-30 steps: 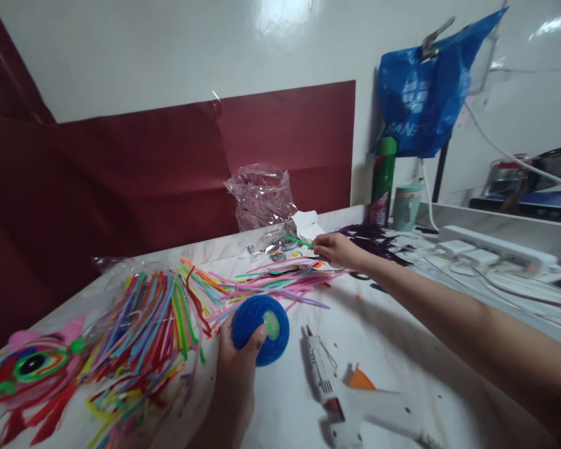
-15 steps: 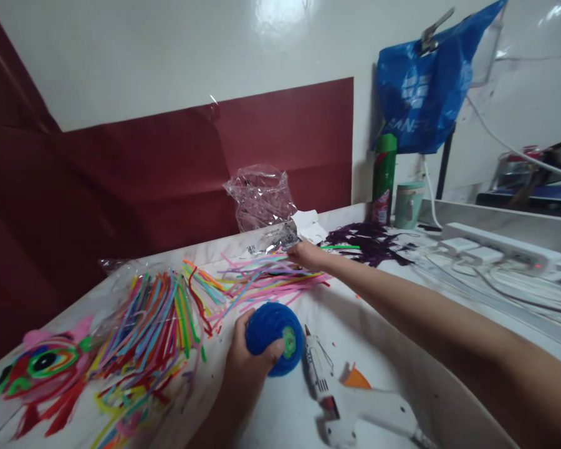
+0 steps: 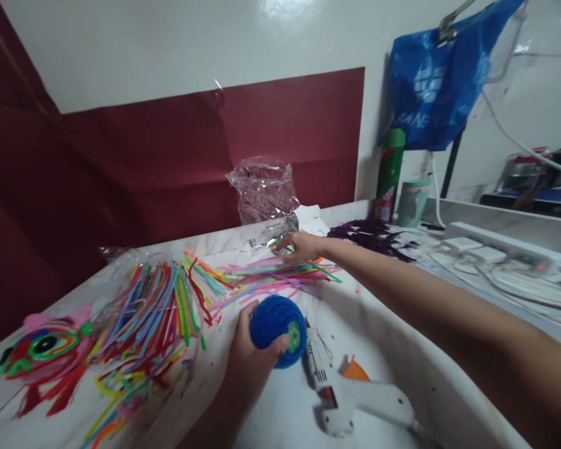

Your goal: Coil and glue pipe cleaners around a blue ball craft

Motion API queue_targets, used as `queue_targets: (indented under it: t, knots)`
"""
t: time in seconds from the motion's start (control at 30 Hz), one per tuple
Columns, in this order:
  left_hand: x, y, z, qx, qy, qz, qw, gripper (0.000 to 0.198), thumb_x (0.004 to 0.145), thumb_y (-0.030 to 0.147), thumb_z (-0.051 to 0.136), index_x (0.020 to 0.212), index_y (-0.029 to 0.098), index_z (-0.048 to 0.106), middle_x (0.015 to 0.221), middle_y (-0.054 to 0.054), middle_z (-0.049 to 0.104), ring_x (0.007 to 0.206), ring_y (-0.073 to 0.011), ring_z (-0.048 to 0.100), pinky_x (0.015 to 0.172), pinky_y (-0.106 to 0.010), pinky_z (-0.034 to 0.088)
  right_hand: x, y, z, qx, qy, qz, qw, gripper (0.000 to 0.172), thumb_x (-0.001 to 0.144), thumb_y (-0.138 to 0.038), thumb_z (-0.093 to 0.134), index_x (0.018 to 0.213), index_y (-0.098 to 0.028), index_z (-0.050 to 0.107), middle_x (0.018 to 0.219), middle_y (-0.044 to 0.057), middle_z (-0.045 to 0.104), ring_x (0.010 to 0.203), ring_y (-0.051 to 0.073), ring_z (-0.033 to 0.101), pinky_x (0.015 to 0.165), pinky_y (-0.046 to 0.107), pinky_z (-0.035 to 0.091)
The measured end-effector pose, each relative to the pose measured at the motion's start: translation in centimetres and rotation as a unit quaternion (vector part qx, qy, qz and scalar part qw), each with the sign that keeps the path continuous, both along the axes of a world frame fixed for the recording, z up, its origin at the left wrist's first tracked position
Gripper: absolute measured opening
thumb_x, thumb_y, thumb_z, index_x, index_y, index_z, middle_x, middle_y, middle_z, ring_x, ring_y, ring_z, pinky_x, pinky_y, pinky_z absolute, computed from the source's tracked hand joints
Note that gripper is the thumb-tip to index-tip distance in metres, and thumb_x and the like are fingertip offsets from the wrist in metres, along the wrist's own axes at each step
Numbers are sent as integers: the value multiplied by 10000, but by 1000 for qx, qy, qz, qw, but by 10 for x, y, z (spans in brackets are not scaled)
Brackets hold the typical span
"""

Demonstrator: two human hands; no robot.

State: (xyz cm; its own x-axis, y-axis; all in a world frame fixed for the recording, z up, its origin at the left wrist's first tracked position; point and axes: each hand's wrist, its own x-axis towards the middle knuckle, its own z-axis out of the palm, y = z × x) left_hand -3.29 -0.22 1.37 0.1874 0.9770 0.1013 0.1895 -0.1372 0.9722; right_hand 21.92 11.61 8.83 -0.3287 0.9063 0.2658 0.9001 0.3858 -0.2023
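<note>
My left hand (image 3: 257,349) is closed around a blue ball (image 3: 273,318) that looks wound with pipe cleaners. A green patch shows on the ball's right side, beside my thumb. My right hand (image 3: 303,246) reaches over a loose pile of pipe cleaners (image 3: 280,277), mostly pink, with green, purple and blue ones among them. Its fingers are loosely bent and apart, close to crumpled clear packaging; bits of green show at the fingertips. A white glue gun (image 3: 355,402) with an orange trigger lies right of the ball.
Left stand a bundle of coloured pipe cleaners (image 3: 149,305) in clear plastic and a fish-like pipe-cleaner figure (image 3: 47,349). Dark purple strands (image 3: 374,237), a green can (image 3: 390,174), a lidded cup (image 3: 412,202) and a power strip (image 3: 505,246) with cables are at right. A blue bag (image 3: 434,87) hangs above.
My right hand has lifted slightly, its fingers looser. The pile under it has shifted; a green pipe cleaner now lies slanted below my wrist. My left hand still holds the ball.
</note>
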Motion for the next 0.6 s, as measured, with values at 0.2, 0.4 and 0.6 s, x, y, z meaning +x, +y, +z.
queue_targets:
  t: [0.2, 0.4, 0.6]
  knots:
    - [2, -3, 1, 1, 13, 11, 1000, 744, 581, 309, 754, 1269, 195, 498, 1183, -119, 609, 1089, -325, 577, 954, -464, 428, 7, 1, -1, 44, 87, -47, 994, 239, 940, -312, 577, 1119, -159, 616, 1092, 58, 655, 902, 190, 655, 777, 385, 556]
    - [0, 3, 4, -32, -33, 0, 999, 724, 588, 325, 757, 1251, 184, 502, 1114, -107, 642, 1004, -288, 611, 894, -420, 469, -6, -40, -5, 56, 154, -17, 986, 249, 944, -75, 429, 1145, -135, 563, 809, 26, 702, 512, 93, 583, 563, 229, 487]
    - [4, 5, 7, -71, -152, -2, 986, 658, 576, 305, 768, 1182, 193, 535, 1034, -74, 675, 943, -253, 636, 818, -361, 501, -37, -127, -18, 38, 151, 113, 981, 141, 915, -193, 529, 859, -156, 653, 831, 63, 705, 756, 159, 637, 695, 250, 481]
